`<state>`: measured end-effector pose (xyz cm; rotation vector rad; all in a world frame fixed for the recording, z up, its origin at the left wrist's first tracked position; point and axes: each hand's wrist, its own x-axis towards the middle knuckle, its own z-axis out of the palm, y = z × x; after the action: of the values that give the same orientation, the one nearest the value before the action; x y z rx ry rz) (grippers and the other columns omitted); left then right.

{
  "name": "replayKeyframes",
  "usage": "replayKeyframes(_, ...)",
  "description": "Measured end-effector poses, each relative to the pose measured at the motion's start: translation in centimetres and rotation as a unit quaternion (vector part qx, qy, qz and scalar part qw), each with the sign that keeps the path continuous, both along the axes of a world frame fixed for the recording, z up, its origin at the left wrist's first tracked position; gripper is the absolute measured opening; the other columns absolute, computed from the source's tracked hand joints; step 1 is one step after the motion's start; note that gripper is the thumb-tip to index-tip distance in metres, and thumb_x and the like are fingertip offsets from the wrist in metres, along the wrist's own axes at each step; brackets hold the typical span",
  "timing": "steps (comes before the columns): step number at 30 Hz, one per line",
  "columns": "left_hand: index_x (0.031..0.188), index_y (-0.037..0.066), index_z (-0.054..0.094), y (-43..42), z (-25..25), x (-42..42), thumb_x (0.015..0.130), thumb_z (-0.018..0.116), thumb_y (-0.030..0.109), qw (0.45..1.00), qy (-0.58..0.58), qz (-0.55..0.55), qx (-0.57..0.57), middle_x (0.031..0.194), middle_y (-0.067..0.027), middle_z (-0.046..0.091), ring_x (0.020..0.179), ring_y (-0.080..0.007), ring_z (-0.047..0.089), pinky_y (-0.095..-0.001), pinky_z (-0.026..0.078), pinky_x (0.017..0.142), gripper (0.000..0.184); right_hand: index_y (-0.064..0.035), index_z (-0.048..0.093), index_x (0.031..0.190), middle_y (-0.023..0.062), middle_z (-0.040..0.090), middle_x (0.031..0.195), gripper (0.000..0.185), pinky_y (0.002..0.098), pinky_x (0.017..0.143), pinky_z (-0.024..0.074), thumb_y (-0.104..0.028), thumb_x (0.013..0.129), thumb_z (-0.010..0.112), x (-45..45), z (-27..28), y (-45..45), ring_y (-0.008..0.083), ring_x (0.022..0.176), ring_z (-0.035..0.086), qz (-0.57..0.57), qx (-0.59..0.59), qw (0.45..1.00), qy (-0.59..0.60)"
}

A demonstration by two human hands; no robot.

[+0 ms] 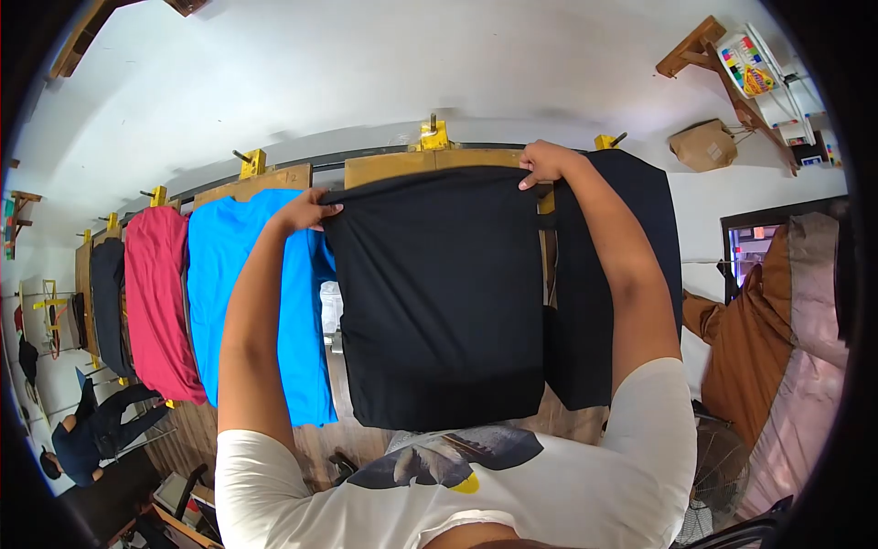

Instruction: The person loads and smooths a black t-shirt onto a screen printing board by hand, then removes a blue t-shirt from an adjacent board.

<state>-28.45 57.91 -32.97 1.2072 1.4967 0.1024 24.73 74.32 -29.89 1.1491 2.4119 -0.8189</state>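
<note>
A black cloth (439,302), which looks like a shirt, hangs over a wooden board (393,170) in front of me. My left hand (306,211) pinches its upper left corner, and my right hand (547,165) grips the upper right corner. The board's top edge shows above the cloth between my hands. To the left a blue shirt (247,293) lies over another board, close to my left forearm. On the right, a dark cloth (594,293) covers a further board, partly behind my right forearm.
Farther left are a red shirt (160,302) and a dark shirt (110,302). Yellow clamps (433,135) line a dark rail. A person (82,448) is at the lower left. A fan (718,467) and brown curtain (745,339) are at right.
</note>
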Motion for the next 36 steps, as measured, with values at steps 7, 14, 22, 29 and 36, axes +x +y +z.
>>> replayKeyframes(7, 0.100, 0.005, 0.067, 1.9, -3.6, 2.4, 0.092, 0.055, 0.041, 0.949, -0.013, 0.313, 0.026, 0.080, -0.0055, 0.064, 0.069, -0.0198, 0.060, -0.0388, 0.046, 0.057, 0.039, -0.0057, 0.070, 0.095, -0.0004, 0.068, 0.081, 0.041, 0.0282, 0.064, 0.0462, -0.043, 0.089, 0.085, 1.4, -3.3, 0.4, 0.0084, 0.074, 0.059, -0.200, -0.194, 0.948, 0.151)
replayKeyframes(14, 0.096, -0.007, 0.073, 4.3, -6.8, 3.6, 0.092, 0.054, 0.042, 0.914, 0.071, 0.382, 0.118, 0.076, -0.0191, 0.067, 0.074, -0.0330, 0.066, -0.0447, 0.052, 0.067, 0.052, -0.0037, 0.061, 0.073, 0.0015, 0.059, 0.068, 0.050, 0.0329, 0.061, 0.0458, -0.045, 0.097, 0.074, 0.1, -6.0, 0.4, 0.0118, 0.067, 0.056, -0.369, -0.028, 0.901, 0.228)
replayKeyframes(22, 0.102, -0.003, 0.073, 9.1, -10.2, 1.3, 0.085, 0.060, 0.036, 0.864, -0.128, 0.484, 0.054, 0.103, -0.0167, 0.073, 0.093, -0.0290, 0.069, -0.0447, 0.055, 0.081, 0.044, -0.0033, 0.058, 0.070, 0.0178, 0.068, 0.074, 0.066, 0.0488, 0.069, 0.0516, -0.064, 0.097, 0.061, -5.0, -6.2, 1.4, 0.0398, 0.073, 0.066, -0.429, 0.247, 0.852, 0.171)
replayKeyframes(29, 0.098, 0.002, 0.076, 8.5, -5.9, 3.0, 0.091, 0.066, 0.031, 0.895, -0.090, 0.425, 0.102, 0.097, -0.0129, 0.074, 0.089, -0.0244, 0.069, -0.0392, 0.055, 0.081, 0.032, -0.0038, 0.057, 0.068, 0.0189, 0.063, 0.067, 0.067, 0.0509, 0.065, 0.0498, -0.062, 0.101, 0.058, -4.4, -6.1, 2.5, 0.0414, 0.069, 0.064, -0.357, 0.332, 0.859, 0.152)
replayKeyframes(36, 0.111, -0.005, 0.072, 9.5, -9.3, 4.3, 0.104, 0.061, 0.046, 0.877, 0.134, 0.382, 0.257, 0.106, -0.0210, 0.076, 0.105, -0.0327, 0.071, -0.0430, 0.053, 0.094, 0.052, -0.0048, 0.070, 0.095, 0.0194, 0.070, 0.076, 0.055, 0.0528, 0.070, 0.0526, -0.055, 0.108, 0.049, -6.6, -6.1, 4.1, 0.0425, 0.078, 0.069, -0.419, 0.434, 0.777, 0.178)
